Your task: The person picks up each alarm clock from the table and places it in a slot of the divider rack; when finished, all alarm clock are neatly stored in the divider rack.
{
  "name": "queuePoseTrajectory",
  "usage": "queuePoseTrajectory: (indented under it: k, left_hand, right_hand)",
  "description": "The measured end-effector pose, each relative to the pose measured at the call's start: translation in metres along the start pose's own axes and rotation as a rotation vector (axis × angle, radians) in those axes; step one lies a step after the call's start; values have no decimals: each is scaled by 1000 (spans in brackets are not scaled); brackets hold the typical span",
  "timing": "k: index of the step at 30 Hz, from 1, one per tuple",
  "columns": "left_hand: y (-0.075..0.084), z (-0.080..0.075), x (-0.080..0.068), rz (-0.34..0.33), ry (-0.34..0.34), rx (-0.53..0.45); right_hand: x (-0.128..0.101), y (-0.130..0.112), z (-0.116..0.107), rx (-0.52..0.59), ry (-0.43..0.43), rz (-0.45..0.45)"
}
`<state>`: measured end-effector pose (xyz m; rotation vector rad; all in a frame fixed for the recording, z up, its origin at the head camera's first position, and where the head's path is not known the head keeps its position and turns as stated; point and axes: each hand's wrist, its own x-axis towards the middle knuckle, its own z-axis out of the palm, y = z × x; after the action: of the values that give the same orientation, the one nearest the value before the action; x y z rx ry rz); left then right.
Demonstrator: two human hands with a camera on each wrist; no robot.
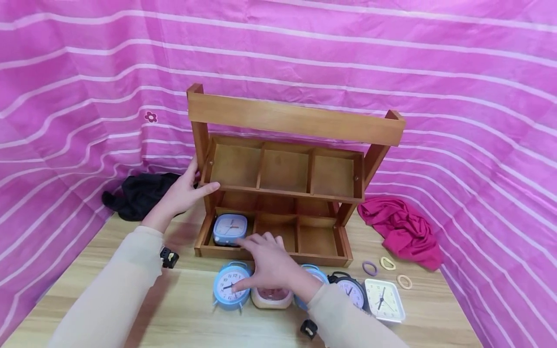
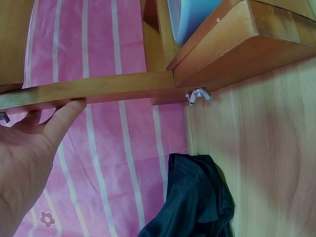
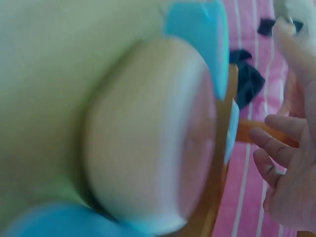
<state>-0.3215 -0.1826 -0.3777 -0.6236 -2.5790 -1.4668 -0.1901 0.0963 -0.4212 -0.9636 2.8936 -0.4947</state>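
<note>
A wooden two-tier rack (image 1: 296,123) with open compartments stands on the table. My left hand (image 1: 184,193) holds its left post, thumb (image 2: 64,116) lying along the upper shelf's front rail (image 2: 113,86). A blue square clock (image 1: 229,228) sits in the lower-left compartment. My right hand (image 1: 265,261) hovers with fingers spread just in front of the lower tray, holding nothing. Under it are a blue round alarm clock (image 1: 228,286) and a cream clock with a pink face (image 1: 271,298). In the right wrist view the cream clock (image 3: 148,133) fills the frame, blurred, with the fingers (image 3: 276,148) relaxed.
More clocks line the front: another blue one (image 1: 315,274), a black round one (image 1: 351,290), a white square one (image 1: 384,299). Three hair ties (image 1: 387,263) lie right of the rack by a red cloth (image 1: 402,229). A black cloth (image 1: 139,193) lies at left. Pink striped fabric surrounds the table.
</note>
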Motion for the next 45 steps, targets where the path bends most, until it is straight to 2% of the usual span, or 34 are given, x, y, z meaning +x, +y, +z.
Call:
queuePoseTrajectory:
  k: [8, 14, 21, 29, 37, 45]
  left_hand:
    - [2, -2, 5, 3, 1, -22]
    - [-2, -2, 1, -23, -8, -34]
    - [-5, 0, -3, -37, 0, -43]
    - [-4, 1, -3, -2, 10, -44]
    - [-4, 1, -5, -44, -4, -42]
    - [-4, 1, -4, -32, 2, -40]
  right_hand:
    - [-10, -11, 21, -57, -9, 5]
    - [-14, -15, 34, -105, -9, 7]
    - [-18, -13, 43, -90, 7, 27]
    - [-17, -14, 44, -61, 13, 56]
    - [-17, -17, 44, -6, 26, 25]
    - [-18, -18, 24, 136, 51, -19]
